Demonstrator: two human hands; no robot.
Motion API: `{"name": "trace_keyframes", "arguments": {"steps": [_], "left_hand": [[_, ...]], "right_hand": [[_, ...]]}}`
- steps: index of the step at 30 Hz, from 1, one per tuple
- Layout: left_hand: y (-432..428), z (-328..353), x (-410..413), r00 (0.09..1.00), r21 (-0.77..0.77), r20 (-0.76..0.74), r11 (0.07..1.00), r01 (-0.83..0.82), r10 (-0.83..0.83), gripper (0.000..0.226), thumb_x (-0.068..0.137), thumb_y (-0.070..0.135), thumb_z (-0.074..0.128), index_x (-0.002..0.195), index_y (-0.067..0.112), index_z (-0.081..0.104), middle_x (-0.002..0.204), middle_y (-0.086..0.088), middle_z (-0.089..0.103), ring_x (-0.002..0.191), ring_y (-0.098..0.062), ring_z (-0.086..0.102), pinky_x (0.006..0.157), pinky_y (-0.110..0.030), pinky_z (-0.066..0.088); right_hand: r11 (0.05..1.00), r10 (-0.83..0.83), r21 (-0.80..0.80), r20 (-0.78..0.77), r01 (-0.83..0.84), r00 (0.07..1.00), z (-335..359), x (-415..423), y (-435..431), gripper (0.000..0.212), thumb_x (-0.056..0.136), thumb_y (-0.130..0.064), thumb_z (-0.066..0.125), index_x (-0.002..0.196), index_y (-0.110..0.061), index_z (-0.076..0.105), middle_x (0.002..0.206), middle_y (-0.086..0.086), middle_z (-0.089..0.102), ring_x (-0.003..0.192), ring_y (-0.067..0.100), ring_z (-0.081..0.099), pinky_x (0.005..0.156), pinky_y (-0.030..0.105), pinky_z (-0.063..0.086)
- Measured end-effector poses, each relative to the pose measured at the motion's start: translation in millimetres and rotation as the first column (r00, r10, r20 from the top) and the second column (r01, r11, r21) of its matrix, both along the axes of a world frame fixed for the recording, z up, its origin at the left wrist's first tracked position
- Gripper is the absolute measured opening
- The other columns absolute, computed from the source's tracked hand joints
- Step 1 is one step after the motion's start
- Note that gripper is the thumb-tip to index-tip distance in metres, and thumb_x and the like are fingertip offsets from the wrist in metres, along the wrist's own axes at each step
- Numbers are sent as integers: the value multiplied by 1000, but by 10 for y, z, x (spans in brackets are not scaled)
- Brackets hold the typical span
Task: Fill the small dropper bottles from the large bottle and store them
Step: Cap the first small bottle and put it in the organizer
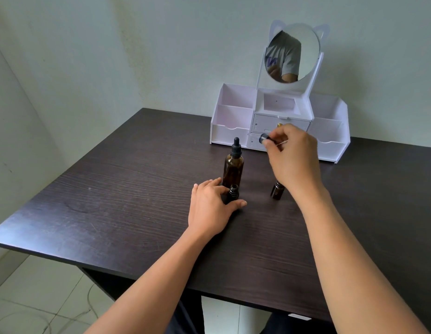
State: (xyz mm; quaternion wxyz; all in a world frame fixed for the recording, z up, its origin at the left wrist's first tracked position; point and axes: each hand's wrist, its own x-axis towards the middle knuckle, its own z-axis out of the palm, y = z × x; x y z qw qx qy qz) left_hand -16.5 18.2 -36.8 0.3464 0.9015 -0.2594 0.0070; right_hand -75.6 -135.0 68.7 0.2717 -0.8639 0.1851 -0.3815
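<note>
A large amber bottle [233,168] with a black dropper cap stands upright mid-table. Just in front of it stands a small dark bottle [233,192] with its neck uncovered; my left hand [211,208] holds it at the base between thumb and fingers. My right hand [291,155] is raised above the table and pinches a small black dropper cap [265,138] with its thin glass tube sticking out to the right. A second small dark bottle [276,191] stands under my right wrist, its top hidden by the hand.
A white organizer [236,121] with open side compartments, two small drawers and a cat-eared round mirror [292,54] stands at the back of the dark wooden table [127,189]. The wall is close behind it. The table's front edge runs near my forearms.
</note>
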Motion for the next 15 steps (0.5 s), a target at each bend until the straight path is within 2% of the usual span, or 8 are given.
{"name": "trace_keyframes", "arguments": {"steps": [3,6,10,15], "left_hand": [[0,4,2,1000,-4,-1,1000,1,-1,58,75,63,72,118,25,71,150,0,47,142,-18,33,121,-43,14],[-6,4,1,1000,-4,-4,1000,1,-1,57,75,63,72,118,25,71,150,1,47,142,-17,33,121,-42,13],[-3,4,-9,1000,-1,-5,1000,4,-4,59,76,63,71,119,24,70,150,1,47,142,-17,33,121,-43,14],[-5,5,-9,1000,-11,7,1000,3,-3,57,76,61,72,120,23,70,150,0,47,142,-18,33,122,-43,14]], "right_hand": [[995,63,64,120,-71,991,119,-66,-1,9,90,-12,69,95,-18,72,91,-4,68,80,12,67,79,28,56],[977,145,131,189,-171,971,122,-84,6,18,92,-8,65,104,-18,73,96,-11,62,86,13,70,83,38,59],[934,251,215,178,-287,951,36,-102,92,27,93,-8,64,113,-25,69,101,-6,67,88,15,71,87,41,59],[905,349,231,78,-358,934,-116,-104,232,26,91,-5,67,114,-19,69,106,-6,72,95,6,70,89,33,59]]}}
